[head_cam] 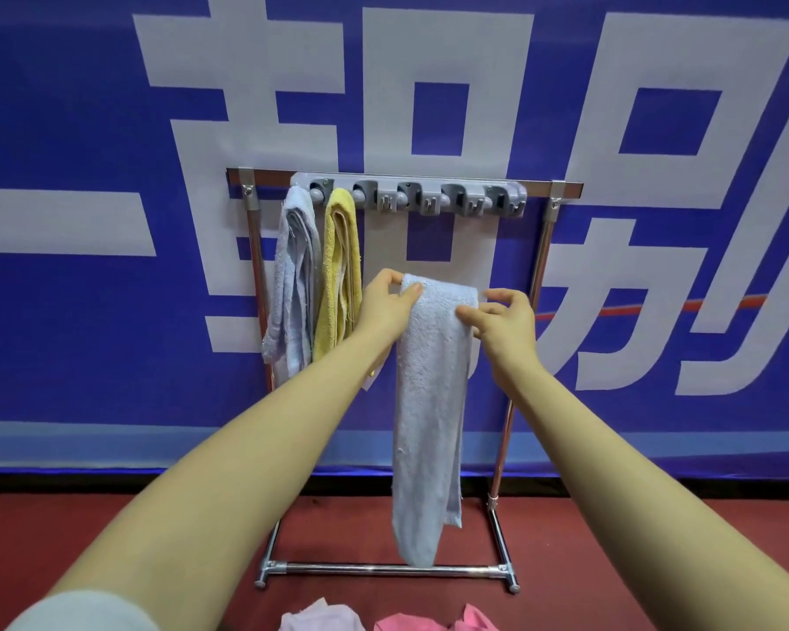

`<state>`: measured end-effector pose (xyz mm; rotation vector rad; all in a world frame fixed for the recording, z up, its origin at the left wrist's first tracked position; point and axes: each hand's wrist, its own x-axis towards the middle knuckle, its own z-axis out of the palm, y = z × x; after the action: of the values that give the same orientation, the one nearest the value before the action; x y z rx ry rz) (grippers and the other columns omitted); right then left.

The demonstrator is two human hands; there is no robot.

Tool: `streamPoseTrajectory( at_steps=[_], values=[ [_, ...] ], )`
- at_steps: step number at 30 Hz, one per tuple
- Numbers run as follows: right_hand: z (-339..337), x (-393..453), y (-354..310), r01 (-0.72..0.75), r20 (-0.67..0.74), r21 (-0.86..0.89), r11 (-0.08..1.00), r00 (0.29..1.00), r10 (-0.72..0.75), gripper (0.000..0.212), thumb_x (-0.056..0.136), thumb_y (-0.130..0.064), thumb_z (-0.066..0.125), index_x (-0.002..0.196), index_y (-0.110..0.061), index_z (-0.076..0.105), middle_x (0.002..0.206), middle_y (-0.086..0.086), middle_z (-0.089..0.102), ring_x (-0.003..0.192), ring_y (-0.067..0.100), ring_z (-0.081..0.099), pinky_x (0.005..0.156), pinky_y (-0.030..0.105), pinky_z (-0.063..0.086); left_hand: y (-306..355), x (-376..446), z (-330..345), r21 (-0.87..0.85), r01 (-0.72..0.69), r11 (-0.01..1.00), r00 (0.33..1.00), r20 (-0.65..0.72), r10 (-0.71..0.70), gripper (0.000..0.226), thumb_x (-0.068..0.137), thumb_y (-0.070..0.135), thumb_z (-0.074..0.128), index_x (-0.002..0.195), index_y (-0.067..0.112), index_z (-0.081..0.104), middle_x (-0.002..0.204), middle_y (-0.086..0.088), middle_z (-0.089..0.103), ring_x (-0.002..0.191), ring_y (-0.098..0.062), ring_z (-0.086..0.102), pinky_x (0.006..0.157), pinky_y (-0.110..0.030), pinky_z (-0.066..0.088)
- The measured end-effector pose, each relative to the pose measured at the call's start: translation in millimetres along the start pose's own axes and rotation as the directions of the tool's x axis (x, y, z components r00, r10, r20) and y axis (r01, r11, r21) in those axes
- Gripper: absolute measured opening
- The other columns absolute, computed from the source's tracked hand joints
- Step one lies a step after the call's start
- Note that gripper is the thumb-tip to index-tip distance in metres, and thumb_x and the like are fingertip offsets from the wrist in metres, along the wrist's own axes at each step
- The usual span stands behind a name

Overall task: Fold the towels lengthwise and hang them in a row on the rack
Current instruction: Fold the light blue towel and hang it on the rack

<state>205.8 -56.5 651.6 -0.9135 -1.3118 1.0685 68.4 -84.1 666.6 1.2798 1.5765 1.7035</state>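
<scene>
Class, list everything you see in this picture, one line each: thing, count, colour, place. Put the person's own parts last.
rack: one, silver metal, standing on the floor against the banner
hook strip: one, grey, along the rack's top bar
hung blue towel: one, pale blue, leftmost on the strip
yellow towel: one, yellow, just right of it
held towel: one, pale blue, folded, hanging from both hands in front of the rack
pink cloths: at least two, pale and bright pink, bottom edge
banner: one, blue with white characters, behind
floor: red
left hand: pinching the held towel's top left
right hand: pinching its top right
</scene>
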Motion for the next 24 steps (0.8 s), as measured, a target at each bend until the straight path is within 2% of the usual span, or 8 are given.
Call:
streamPoseTrajectory(
  at_steps=[2,5,9,14,18,20,22,24],
  values=[
    [-0.7,-1.8,3.4,0.01,-0.007,0.013,1.0,1.0,-0.01,0.041,0.08,-0.004,0.071,0.113,-0.011,0.046,0.079,0.0,0.063,0.079,0.011,0.061,0.077,0.027,0.049,-0.4,-0.3,1.3,-0.013,0.036,0.999,0.997,-0.062,-0.037,0.027,0.09,0.022,0.061,0.111,0.007,0.051,0.097,0.0,0.053,0.089,-0.014,0.051,0.073,-0.025,0.04],
    [-1.7,-4.2,5.7,0.062,0.001,-0.005,0.998,0.998,-0.062,0.029,0.081,-0.003,0.069,0.105,-0.013,0.058,0.087,0.005,0.064,0.082,0.013,0.061,0.071,0.023,0.047,-1.5,-0.9,0.8,-0.023,0.058,0.998,0.997,-0.058,-0.06,0.04,0.087,0.022,0.065,0.12,0.006,0.048,0.109,-0.001,0.046,0.098,-0.012,0.046,0.079,-0.023,0.037],
    [0.1,-1.1,5.6,0.101,0.007,-0.046,0.994,0.995,-0.101,0.027,0.082,-0.004,0.069,0.107,-0.012,0.066,0.094,0.002,0.066,0.089,0.012,0.061,0.074,0.02,0.05,-1.8,1.2,-1.0,0.037,0.019,0.999,0.999,0.039,-0.02,0.028,0.084,0.014,0.068,0.109,0.012,0.056,0.114,-0.005,0.053,0.101,-0.017,0.052,0.069,-0.019,0.042],
    [1.9,0.0,1.7,0.118,0.03,-0.105,0.988,0.993,-0.115,0.044,0.082,-0.003,0.068,0.124,-0.005,0.058,0.104,0.006,0.066,0.098,0.016,0.062,0.086,0.024,0.05,-2.6,4.7,-0.2,0.047,-0.003,0.999,1.0,0.005,0.003,0.03,0.084,0.014,0.067,0.112,0.012,0.055,0.114,-0.004,0.053,0.103,-0.016,0.051,0.08,-0.023,0.04],
    [1.2,0.4,1.8,0.157,0.023,-0.207,0.966,0.988,-0.155,0.034,0.08,-0.005,0.069,0.113,-0.006,0.066,0.1,0.004,0.069,0.094,0.017,0.065,0.087,0.032,0.054,-1.0,4.6,3.0,-0.028,-0.001,1.0,1.0,-0.022,0.0,0.035,0.083,0.01,0.068,0.113,0.011,0.052,0.113,-0.007,0.056,0.097,-0.016,0.054,0.07,-0.019,0.042],
    [0.6,0.0,2.4,0.174,0.026,-0.232,0.957,0.985,-0.173,0.022,0.081,-0.006,0.068,0.103,-0.009,0.068,0.094,0.002,0.069,0.09,0.016,0.065,0.079,0.026,0.054,-1.1,4.7,4.6,-0.069,0.006,0.998,1.0,-0.019,-0.007,0.035,0.082,0.007,0.068,0.112,0.012,0.051,0.112,-0.009,0.059,0.094,-0.016,0.057,0.068,-0.018,0.044],
    [1.0,-1.5,2.3,0.193,0.021,-0.241,0.951,0.981,-0.194,0.012,0.083,-0.008,0.067,0.094,-0.013,0.066,0.09,0.0,0.065,0.085,0.014,0.062,0.07,0.018,0.049,-1.1,6.4,5.2,-0.089,0.005,0.996,1.0,-0.009,-0.006,0.034,0.081,0.006,0.068,0.108,0.016,0.051,0.111,-0.012,0.062,0.096,-0.019,0.06,0.073,-0.023,0.049],
    [1.2,-1.2,3.8,0.225,0.003,-0.287,0.931,0.972,-0.234,0.009,0.083,-0.012,0.069,0.091,-0.013,0.065,0.1,0.003,0.059,0.086,0.013,0.057,0.07,0.015,0.043,0.5,6.9,4.0,-0.096,0.006,0.995,1.0,0.008,-0.005,0.032,0.083,0.007,0.067,0.109,0.016,0.051,0.107,-0.009,0.062,0.093,-0.017,0.06,0.072,-0.023,0.049]
  ],
)
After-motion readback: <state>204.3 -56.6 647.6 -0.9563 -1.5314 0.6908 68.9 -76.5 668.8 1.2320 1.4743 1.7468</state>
